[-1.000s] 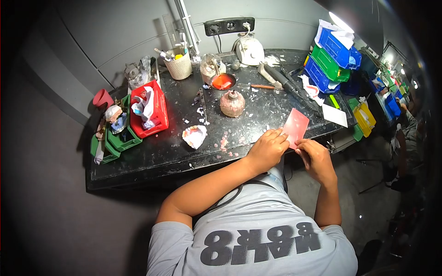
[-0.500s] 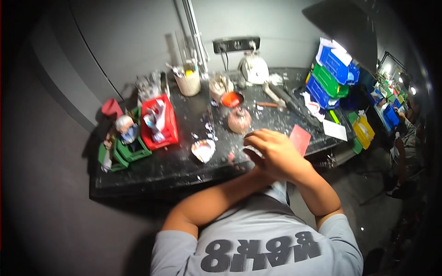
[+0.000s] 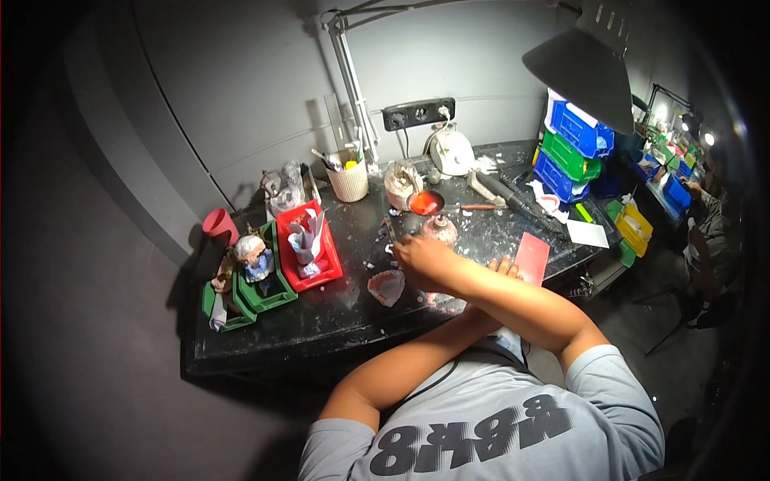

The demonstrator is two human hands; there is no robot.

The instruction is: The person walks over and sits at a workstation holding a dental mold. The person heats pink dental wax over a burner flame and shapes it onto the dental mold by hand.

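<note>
My right hand (image 3: 425, 260) reaches across the bench, its fingers curled down around the near end of a thin tool (image 3: 390, 229); the grip is partly hidden. Crossed beneath the right forearm, my left hand (image 3: 505, 268) shows only its fingertips, stretched out beside a red sheet (image 3: 532, 258) that looks like wax. Nearer me than the right hand lies a whitish dental cast (image 3: 387, 287) with pink on it. Behind the right hand stands a round pinkish jar (image 3: 439, 229). Beyond it sits a dish (image 3: 426, 203) holding something orange-red.
On the left are a red bin (image 3: 333, 268) and green bins (image 3: 277, 301). At the back stand a pencil cup (image 3: 349, 183) and a white device (image 3: 451, 152). Stacked bins (image 3: 571, 167), a black hose-like handle (image 3: 513, 199) and a lamp shade (image 3: 581, 76) occupy the right. Another person works far right.
My right hand has moved left and away from me to the thin tool, and its forearm now crosses over the left arm. Left fingertips have come into sight. The view has shifted.
</note>
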